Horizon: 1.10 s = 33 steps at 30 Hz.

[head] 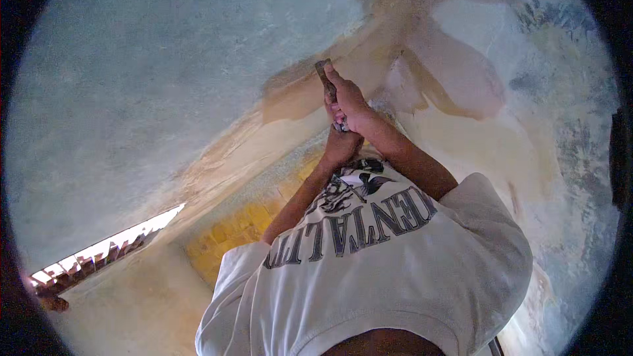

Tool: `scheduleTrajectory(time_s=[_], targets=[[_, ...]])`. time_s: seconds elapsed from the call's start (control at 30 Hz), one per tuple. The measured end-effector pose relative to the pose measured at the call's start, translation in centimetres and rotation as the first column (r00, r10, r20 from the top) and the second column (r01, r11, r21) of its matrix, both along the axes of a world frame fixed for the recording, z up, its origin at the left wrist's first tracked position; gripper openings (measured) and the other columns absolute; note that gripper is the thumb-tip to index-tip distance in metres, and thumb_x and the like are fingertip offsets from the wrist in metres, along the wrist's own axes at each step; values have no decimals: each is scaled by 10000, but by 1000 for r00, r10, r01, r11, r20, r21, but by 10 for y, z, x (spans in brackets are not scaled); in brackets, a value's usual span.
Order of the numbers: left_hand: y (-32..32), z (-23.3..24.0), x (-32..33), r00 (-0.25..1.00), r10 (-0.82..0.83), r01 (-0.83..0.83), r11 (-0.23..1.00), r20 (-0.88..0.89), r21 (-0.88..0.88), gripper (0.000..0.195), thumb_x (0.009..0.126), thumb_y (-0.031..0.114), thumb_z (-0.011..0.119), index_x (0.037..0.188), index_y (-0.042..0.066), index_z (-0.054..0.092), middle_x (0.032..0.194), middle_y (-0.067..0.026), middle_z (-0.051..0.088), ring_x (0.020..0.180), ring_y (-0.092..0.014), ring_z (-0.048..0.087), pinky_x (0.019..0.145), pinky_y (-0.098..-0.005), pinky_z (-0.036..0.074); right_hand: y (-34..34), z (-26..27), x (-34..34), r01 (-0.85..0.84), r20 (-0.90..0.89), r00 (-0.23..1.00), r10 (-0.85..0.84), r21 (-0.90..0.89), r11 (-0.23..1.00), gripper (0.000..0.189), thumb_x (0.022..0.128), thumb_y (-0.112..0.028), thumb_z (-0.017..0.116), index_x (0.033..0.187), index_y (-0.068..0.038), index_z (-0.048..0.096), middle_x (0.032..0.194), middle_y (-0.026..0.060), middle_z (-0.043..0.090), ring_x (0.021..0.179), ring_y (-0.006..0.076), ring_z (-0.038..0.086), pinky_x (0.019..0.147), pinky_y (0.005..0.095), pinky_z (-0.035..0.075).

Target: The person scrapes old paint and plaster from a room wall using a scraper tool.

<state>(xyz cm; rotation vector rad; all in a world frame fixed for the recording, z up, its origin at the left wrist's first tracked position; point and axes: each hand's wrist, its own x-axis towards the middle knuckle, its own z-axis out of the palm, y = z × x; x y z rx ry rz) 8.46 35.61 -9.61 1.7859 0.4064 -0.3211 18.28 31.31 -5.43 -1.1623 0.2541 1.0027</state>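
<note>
Both of my hands are together in front of my chest, around a narrow, dark, worn hand tool. Its flat, dark upper end [323,73] points up and away from me; the exact kind of tool cannot be told. My right hand [350,96] grips it, with the thumb laid along its side near the top. Just below, my left hand [343,142] is closed near the lower end, partly hidden behind the right wrist. A small greyish piece [341,124] shows between the hands; whether it is part of the tool is unclear.
Blue painted wall [148,84] spreads on the left, with brown and beige patches along a corner [395,52]. Patchy pale wall [494,143] lies on the right. Yellow patterned tiles [237,227] show below my left arm. A bright slatted opening [109,249] is at lower left.
</note>
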Motion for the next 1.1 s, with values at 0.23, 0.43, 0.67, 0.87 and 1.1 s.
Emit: scheduleTrajectory(time_s=[0.23, 0.43, 0.67, 0.87, 1.1], targets=[[-8, -74, 5, 842, -103, 34, 990, 530, 139, 287, 820, 184, 593, 1032, 1, 531, 926, -94, 607, 796, -191, 562, 699, -372, 468, -4, 1, 2, -35, 208, 977, 50, -73, 997, 666, 779, -717, 498, 517, -112, 402, 413, 2, 353, 300, 123, 323, 302, 274, 244], [-11, -50, 3, 994, -46, 43, 999, 101, 33, 342, 789, 216, 631, 1018, -19, 536, 982, -148, 609, 858, -250, 577, 761, -411, 462, -7, 4, 3, -56, 102, 993, 63, -67, 996, 659, 751, -728, 530, 525, -125, 394, 424, -14, 342, 310, 101, 296, 307, 262, 215], [3, -57, -11, 960, 254, -229, 955, -120, 189, 404, 702, 179, 683, 1014, -34, 540, 935, -177, 627, 870, -264, 607, 764, -383, 474, 4, 10, -6, -16, -59, 998, 20, 69, 997, 647, 759, -726, 522, 539, -131, 394, 431, -34, 303, 319, 96, 254, 312, 261, 201], [2, -12, -1, 988, 151, -149, 987, 22, -65, 431, 694, 166, 683, 1027, -46, 508, 916, -146, 632, 797, -213, 608, 713, -361, 483, 2, 10, -5, 55, 29, 998, -55, -21, 998, 663, 775, -719, 505, 532, -111, 403, 420, -22, 317, 309, 104, 280, 305, 268, 217], [1, -52, 5, 991, -28, 29, 1000, -135, 8, 439, 698, 177, 683, 1047, -21, 506, 899, -119, 628, 777, -214, 602, 703, -351, 484, 3, 1, -4, 39, 308, 951, -14, -78, 996, 687, 763, -736, 500, 526, -98, 405, 418, -8, 344, 304, 111, 305, 303, 272, 234]])
